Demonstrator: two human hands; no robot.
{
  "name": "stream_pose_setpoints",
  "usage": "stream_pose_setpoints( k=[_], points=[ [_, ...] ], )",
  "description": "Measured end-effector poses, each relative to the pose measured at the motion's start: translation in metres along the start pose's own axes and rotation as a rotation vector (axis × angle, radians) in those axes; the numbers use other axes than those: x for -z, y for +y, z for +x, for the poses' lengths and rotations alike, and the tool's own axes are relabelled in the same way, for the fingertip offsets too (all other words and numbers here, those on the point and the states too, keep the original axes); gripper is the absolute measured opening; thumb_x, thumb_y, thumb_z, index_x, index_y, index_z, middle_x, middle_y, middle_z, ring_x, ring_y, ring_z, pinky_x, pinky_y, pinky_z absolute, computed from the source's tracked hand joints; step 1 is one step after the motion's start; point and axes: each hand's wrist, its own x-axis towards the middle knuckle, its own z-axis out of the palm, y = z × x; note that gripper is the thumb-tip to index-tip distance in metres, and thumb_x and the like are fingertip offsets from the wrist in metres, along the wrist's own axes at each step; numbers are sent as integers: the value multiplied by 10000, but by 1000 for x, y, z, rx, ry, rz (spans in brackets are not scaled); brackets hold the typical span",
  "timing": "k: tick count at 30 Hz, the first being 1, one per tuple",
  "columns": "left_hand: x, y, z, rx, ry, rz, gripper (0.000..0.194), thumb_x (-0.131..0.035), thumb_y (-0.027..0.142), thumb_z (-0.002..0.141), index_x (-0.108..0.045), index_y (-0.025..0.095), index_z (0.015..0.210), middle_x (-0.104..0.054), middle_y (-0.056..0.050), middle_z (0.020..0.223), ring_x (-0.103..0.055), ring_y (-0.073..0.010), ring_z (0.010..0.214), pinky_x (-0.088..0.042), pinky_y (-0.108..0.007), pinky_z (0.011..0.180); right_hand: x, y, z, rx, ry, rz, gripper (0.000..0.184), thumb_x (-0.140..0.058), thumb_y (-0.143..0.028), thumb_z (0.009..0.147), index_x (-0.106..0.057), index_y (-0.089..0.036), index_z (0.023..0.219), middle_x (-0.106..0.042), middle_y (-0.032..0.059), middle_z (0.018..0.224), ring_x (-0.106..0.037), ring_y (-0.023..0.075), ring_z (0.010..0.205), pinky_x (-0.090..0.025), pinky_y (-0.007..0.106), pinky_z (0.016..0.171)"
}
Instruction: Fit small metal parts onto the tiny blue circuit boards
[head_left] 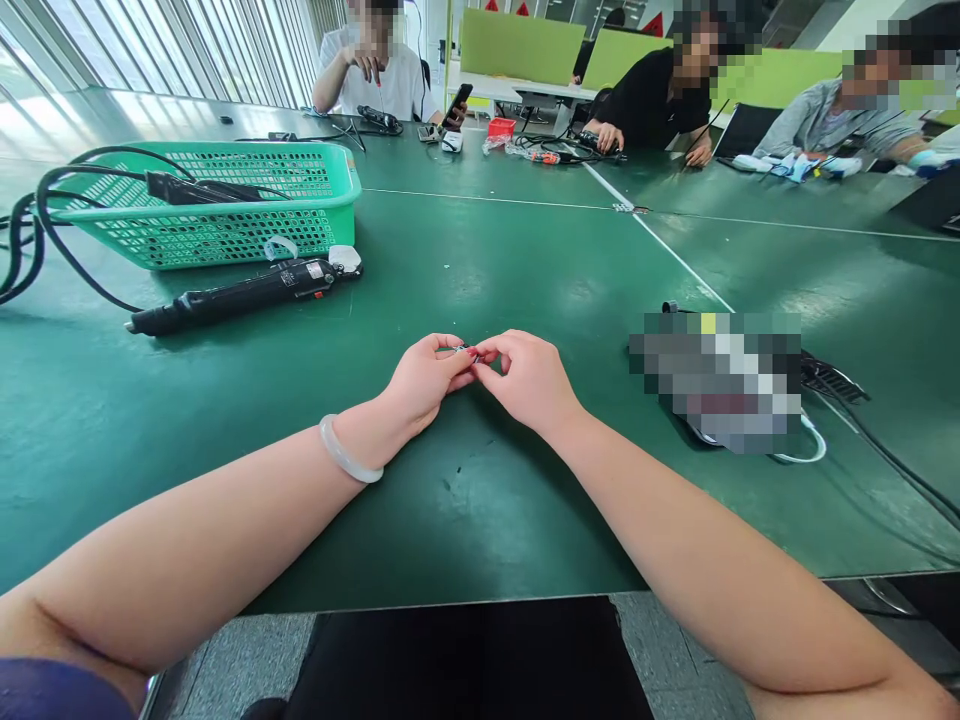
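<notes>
Over the middle of the green table (480, 520), my two hands meet fingertip to fingertip. My left hand (424, 380) is closed in a pinch around a small dark and silvery piece (466, 350), mostly covered by the fingers, so its kind is hidden. The thumb and fingers of my right hand (529, 380) are pressed together at the other end of that piece. A pale bangle (349, 452) circles my left wrist. Nearest on the left lies a black electric screwdriver (255, 292) with a cable at its rear.
A turquoise plastic basket (345, 195) at the left holds another black tool (202, 188) and cables. To the right lies a blurred-out device (716, 385) with cords. Across the table sit several people, with a phone (456, 105) and a red box (500, 130) near them.
</notes>
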Motion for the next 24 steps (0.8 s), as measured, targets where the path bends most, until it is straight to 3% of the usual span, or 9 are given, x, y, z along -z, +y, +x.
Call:
stream_pose_setpoints(
  k=[8,12,16,21,24],
  points=[
    [-1,1,-3,30,26,29,108,-606,43,795,-526,116,798,-647,-56,777,-661,-100,741,-541,-267,845,1,2,-1,-29,-16,58,144,-656,-261,770,-717,-182,874,-627,19,728,-541,134,661,-437,291,669],
    [6,19,-8,12,78,100,121,-637,17,751,-557,107,731,-650,-62,739,-655,-105,713,-517,-287,889,4,6,-2,12,4,96,248,-660,-323,790,-692,-180,990,-647,24,819,-518,117,638,-448,296,680],
    [52,55,-16,-52,195,498,162,-684,69,701,-561,138,782,-692,-71,760,-677,-174,713,-504,-350,827,10,12,-1,-8,-14,112,271,-635,-343,816,-674,-188,1035,-646,26,853,-496,105,612,-444,294,656],
    [135,87,-27,-128,470,1573,157,-629,290,722,-548,189,811,-659,-53,782,-614,-258,801,-430,-366,765,12,15,-1,-33,-49,139,268,-613,-334,836,-659,-186,1056,-645,26,898,-508,94,628,-442,282,646],
    [159,90,-30,-121,477,1852,221,-548,390,771,-547,202,888,-662,-56,862,-577,-239,765,-392,-305,692,11,16,0,-29,-62,141,275,-620,-334,832,-659,-185,1060,-642,21,902,-509,92,638,-444,280,651]
  ],
)
